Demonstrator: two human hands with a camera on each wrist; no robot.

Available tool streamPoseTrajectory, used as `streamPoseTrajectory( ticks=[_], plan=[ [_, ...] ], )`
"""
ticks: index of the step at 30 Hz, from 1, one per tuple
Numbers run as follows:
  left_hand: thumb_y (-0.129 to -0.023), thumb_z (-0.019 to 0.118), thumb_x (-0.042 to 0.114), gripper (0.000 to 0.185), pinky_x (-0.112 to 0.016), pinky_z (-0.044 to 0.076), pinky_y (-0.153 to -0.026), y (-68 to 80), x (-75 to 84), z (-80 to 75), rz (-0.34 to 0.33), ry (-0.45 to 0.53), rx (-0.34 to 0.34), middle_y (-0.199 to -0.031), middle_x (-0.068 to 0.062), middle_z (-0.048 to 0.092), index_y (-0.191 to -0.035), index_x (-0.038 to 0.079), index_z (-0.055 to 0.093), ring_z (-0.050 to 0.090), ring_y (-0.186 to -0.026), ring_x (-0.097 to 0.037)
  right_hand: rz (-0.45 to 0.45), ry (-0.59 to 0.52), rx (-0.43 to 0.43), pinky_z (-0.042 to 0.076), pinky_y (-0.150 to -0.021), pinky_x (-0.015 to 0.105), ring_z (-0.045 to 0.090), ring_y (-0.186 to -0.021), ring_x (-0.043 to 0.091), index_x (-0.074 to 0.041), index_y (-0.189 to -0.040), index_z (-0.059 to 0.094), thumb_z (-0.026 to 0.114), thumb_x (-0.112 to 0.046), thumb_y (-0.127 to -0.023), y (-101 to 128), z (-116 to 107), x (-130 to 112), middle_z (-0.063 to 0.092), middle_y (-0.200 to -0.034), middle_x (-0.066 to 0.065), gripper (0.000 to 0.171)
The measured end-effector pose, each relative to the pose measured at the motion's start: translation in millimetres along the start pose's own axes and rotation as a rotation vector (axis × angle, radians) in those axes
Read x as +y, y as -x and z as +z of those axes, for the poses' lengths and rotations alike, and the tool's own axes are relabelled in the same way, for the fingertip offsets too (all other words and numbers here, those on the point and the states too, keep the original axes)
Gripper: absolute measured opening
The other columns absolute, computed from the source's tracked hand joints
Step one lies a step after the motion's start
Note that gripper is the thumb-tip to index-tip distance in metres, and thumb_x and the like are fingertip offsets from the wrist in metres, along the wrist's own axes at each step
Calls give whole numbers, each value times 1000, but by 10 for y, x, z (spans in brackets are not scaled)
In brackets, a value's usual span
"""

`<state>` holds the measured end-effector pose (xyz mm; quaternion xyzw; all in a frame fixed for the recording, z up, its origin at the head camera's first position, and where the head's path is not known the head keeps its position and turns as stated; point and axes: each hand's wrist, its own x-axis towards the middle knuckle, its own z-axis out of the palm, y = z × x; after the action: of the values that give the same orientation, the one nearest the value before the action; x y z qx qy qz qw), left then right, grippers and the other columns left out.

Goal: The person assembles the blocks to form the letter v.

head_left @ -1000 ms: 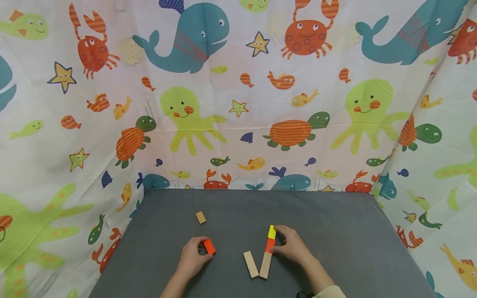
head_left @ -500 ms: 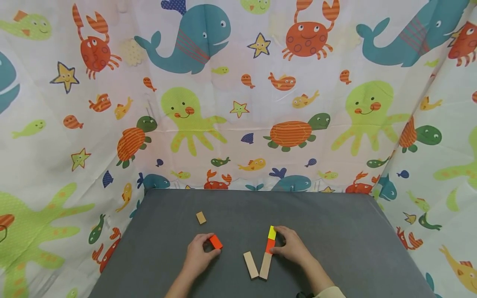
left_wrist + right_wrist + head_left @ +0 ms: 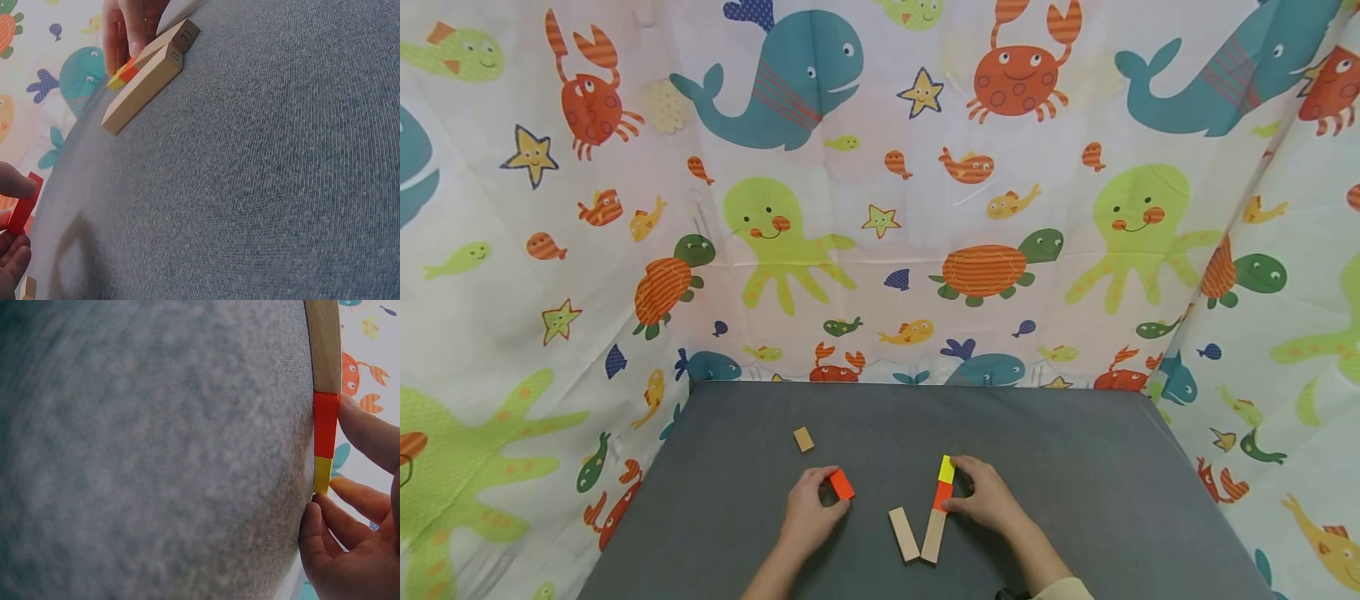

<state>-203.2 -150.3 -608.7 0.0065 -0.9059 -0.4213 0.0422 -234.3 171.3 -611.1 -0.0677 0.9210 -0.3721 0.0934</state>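
Note:
My left hand [image 3: 811, 515] pinches a small red block [image 3: 842, 484] between thumb and fingers. In the left wrist view that red block [image 3: 25, 204] is seen edge-on, held over the table with a shadow cast nearby. My right hand [image 3: 989, 497] touches a row of blocks end to end: a yellow block [image 3: 947, 469], another red block [image 3: 325, 424] and a long plain wooden block [image 3: 933, 536]. Its thumb is at the red one, its other fingertips around the far end of the yellow one. A second long wooden block [image 3: 903, 534] meets the row's near end at an angle, forming a V.
A small wooden block [image 3: 803, 439] lies toward the back left of the dark grey tabletop [image 3: 1060, 467]. A white curtain [image 3: 880, 275] printed with sea animals surrounds the table at the back and sides.
My left hand has carried its red block to the right, closer to the V of blocks. The right hand and the row it touches have stayed in place.

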Motion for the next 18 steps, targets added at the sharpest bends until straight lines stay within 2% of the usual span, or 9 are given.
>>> streamPoseTrajectory(
  ticks=[7, 18],
  plan=[
    [-74, 83, 13, 52, -43, 53, -88, -30, 74, 46, 38, 26, 7, -118, -7, 64, -124, 7, 68, 62, -101, -20, 6, 4, 7, 49, -102, 55, 46, -135, 42, -10, -142, 58, 91, -30, -74, 0, 0, 13, 51, -149, 18, 78],
    [-75, 84, 16, 50, -41, 53, -88, -46, 147, 81, 51, 51, -18, -114, -5, 64, -122, 8, 68, 61, -100, -19, -4, 0, 9, 43, -106, 59, 45, -136, 42, -11, -141, 58, 91, -31, -74, -1, 16, 12, 51, -148, 17, 77]
  ],
)
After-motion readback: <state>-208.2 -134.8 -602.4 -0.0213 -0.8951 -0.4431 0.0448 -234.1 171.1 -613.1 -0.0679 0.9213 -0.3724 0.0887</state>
